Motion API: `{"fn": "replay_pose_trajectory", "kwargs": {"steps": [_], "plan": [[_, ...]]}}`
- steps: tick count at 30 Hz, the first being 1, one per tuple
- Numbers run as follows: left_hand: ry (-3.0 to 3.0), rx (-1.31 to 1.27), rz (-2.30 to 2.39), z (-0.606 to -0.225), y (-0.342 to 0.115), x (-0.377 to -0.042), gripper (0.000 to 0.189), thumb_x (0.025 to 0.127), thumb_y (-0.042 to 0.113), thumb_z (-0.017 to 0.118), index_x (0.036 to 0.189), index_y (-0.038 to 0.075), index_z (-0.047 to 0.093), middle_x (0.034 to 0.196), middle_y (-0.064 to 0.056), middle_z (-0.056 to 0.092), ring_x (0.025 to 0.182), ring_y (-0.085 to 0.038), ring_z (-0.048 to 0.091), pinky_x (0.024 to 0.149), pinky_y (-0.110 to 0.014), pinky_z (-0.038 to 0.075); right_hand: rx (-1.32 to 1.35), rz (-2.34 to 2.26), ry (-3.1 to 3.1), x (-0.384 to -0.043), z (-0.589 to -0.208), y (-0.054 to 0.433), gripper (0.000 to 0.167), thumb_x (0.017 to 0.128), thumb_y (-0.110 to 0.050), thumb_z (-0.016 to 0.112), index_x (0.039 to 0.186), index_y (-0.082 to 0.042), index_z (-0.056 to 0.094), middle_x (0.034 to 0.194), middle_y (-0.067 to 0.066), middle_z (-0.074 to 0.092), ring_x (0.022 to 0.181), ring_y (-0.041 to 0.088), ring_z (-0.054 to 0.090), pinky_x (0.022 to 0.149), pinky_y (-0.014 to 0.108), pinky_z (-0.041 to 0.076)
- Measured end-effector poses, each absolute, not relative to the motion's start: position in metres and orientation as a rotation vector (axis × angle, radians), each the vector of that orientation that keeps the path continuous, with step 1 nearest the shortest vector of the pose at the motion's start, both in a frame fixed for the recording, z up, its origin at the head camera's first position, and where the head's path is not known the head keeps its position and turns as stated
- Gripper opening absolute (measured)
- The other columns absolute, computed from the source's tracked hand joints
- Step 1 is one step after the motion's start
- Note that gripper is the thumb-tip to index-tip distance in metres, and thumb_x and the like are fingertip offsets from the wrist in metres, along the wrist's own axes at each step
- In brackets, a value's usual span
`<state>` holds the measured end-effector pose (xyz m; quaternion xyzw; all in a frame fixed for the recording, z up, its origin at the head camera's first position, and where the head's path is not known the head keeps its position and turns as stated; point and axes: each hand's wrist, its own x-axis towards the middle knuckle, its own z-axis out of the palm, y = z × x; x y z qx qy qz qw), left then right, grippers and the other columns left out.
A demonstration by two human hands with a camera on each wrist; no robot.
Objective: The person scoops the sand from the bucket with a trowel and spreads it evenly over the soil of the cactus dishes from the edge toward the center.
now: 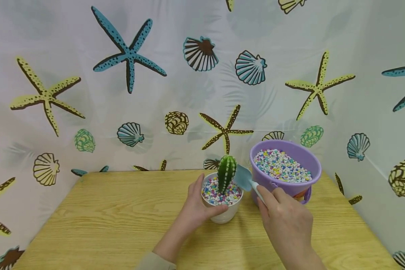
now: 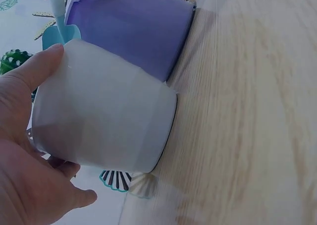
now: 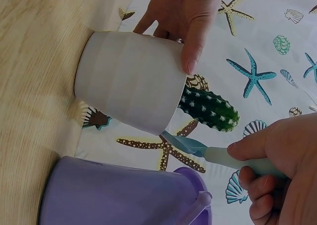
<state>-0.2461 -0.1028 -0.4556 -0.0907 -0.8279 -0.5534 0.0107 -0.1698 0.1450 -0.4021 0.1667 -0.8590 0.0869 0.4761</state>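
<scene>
A green cactus [image 1: 226, 172] with pale spines stands upright in a white flower pot [image 1: 222, 216], amid small multicoloured pellets [image 1: 230, 198]. My left hand [image 1: 200, 204] holds the pot from the left, thumb along the near rim and fingers round the far side. In my right hand [image 1: 287, 219] is the handle of a light blue toy shovel [image 1: 243, 177], gripped between thumb and curled fingers. The shovel's blade tilts at the pot's right rim, close to the cactus; in the right wrist view its tip [image 3: 171, 141] meets the rim.
Just right of the pot stands a purple bucket [image 1: 302, 155], partly filled with the same kind of pellets [image 1: 280, 165]; its handle hangs down. Both sit on a wooden table [image 1: 121, 213]. A white cloth [image 1: 175, 86] printed with starfish and shells hangs behind and at the sides.
</scene>
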Motion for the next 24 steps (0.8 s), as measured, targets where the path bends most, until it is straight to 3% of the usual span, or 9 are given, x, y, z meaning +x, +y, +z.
{"fn": "replay_pose_trajectory", "kwargs": {"steps": [8, 24], "plan": [[-2.528, -0.216, -1.725, -0.457, -0.094, -0.240, 0.133, 0.077, 0.036, 0.104, 0.177, 0.009, 0.020, 0.172, -0.025, 0.025, 0.153, -0.051, 0.040, 0.125, -0.066, 0.033, 0.407, 0.212, -2.096, -0.171, -0.402, 0.145, 0.041, 0.078, -0.013, 0.102, 0.115, -0.013, 0.085, 0.078, 0.002, 0.063, 0.054, 0.017, 0.054, 0.044, 0.029, 0.040], [-2.542, -0.139, -1.640, -0.456, -0.085, -0.233, 0.133, 0.078, 0.041, 0.103, 0.177, 0.010, 0.020, 0.170, -0.023, 0.025, 0.145, -0.053, 0.049, 0.118, -0.067, 0.044, 0.399, 0.222, -2.104, -0.170, -0.403, 0.146, 0.041, 0.079, -0.015, 0.101, 0.116, -0.013, 0.085, 0.078, 0.001, 0.065, 0.053, 0.016, 0.055, 0.043, 0.027, 0.038]]}}
